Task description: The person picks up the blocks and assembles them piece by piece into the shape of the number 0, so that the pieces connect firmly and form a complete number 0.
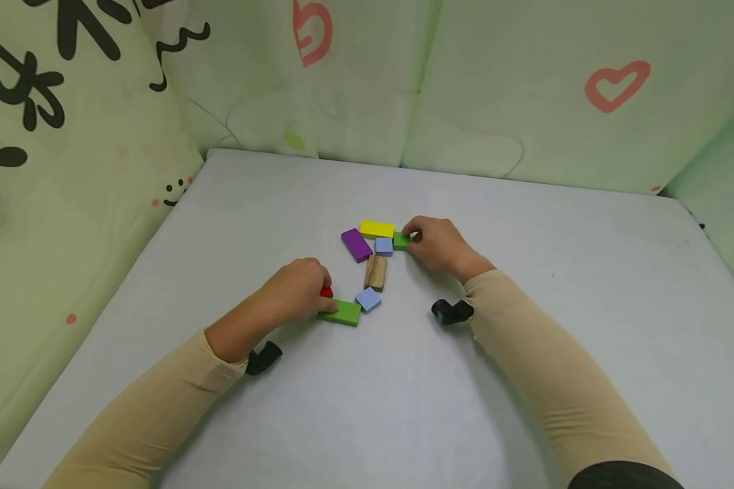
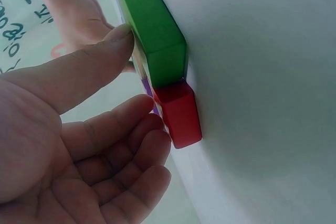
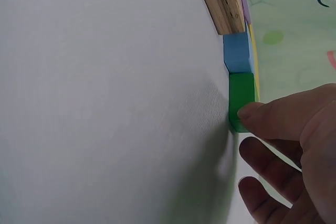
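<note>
My left hand (image 1: 296, 288) is at the near left end of a group of small blocks. Its thumb rests against a long green block (image 1: 345, 314), while its bent fingertips touch a red block (image 2: 181, 116) lying end to side with the green one. At the far right of the group, my right hand (image 1: 437, 244) pinches a small green block (image 3: 241, 93) between thumb and index finger; that index fingertip is hidden in the right wrist view. This block touches a blue block (image 1: 384, 246) and sits by a yellow block (image 1: 376, 229).
A purple block (image 1: 357, 245) lies left of the blue one. A wood-grained block (image 1: 376, 273) runs toward a second blue block (image 1: 368, 299), beside the long green block. All lie on a white table (image 1: 465, 407), with pale green patterned walls (image 1: 495, 81) behind and at the sides.
</note>
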Action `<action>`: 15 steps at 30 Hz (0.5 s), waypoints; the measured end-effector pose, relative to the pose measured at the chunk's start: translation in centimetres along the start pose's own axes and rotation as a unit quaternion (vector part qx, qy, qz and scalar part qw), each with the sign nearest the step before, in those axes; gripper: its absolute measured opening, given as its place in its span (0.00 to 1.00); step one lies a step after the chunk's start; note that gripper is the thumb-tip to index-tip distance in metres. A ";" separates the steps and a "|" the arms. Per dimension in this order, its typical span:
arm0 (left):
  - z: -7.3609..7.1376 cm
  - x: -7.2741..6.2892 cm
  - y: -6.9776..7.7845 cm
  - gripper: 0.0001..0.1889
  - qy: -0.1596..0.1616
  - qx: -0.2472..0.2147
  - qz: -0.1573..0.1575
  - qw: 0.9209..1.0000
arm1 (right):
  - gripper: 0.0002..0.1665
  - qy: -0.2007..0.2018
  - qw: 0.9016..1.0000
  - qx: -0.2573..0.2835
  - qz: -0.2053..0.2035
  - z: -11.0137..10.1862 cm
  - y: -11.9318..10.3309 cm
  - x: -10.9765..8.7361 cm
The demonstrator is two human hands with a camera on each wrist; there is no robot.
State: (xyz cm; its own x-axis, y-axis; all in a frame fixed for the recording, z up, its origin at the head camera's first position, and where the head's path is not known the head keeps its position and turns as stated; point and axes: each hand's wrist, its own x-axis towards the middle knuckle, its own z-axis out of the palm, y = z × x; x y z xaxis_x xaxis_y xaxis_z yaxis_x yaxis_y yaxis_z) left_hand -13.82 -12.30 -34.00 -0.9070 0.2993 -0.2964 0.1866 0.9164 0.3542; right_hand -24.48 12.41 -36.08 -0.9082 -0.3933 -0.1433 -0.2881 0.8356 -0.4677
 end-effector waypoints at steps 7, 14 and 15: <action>0.0 0.0 0.0 0.22 0.001 -0.001 -0.003 1.000 | 0.18 -0.006 1.000 0.003 -0.013 0.3 -0.9 0.3; 0.1 0.1 0.0 0.22 0.004 0.000 0.000 1.000 | 0.18 -0.011 1.000 -0.005 -0.021 0.6 -1.8 0.7; 0.1 0.1 0.0 0.22 0.004 0.002 0.000 1.000 | 0.18 -0.013 1.000 -0.005 -0.022 0.6 -1.9 0.8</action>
State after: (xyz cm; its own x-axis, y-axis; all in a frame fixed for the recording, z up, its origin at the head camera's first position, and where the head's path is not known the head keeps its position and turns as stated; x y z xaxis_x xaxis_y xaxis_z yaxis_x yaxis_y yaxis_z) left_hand -13.86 -12.27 -34.16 -0.9099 0.2969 -0.2898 0.1877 0.9175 0.3507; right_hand -24.45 10.28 -35.86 -0.8869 -0.4385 -0.1455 -0.3298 0.8214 -0.4653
